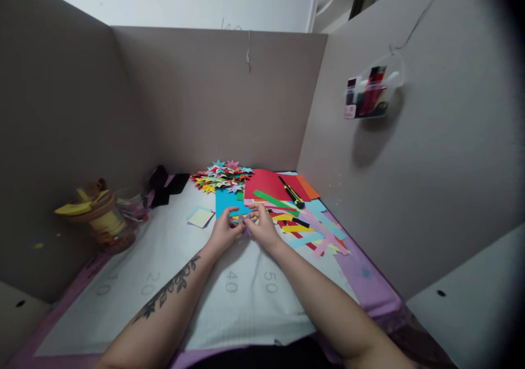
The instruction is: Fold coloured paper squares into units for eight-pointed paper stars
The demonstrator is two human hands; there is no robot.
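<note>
Both hands meet over the middle of the white sheet, pinching a small pale purple folded paper piece (245,227) between them. My left hand (225,228) has its fingers closed at the piece's left side. From the right, my right hand (261,226) grips the same piece with thumb and fingers. The fingers partly hide it, so its full shape is unclear. Just behind the hands lies a blue paper sheet (225,200). Colourful paper strips (305,228) are scattered to the right of my right hand. A pile of folded paper stars (219,179) sits farther back.
Red paper (262,184) lies at the back with a yellow-black utility knife (292,193) on it. Small square papers (200,217) are left of the hands. A pot-like container (109,221) stands far left. A clear plastic container (373,93) hangs on the right wall.
</note>
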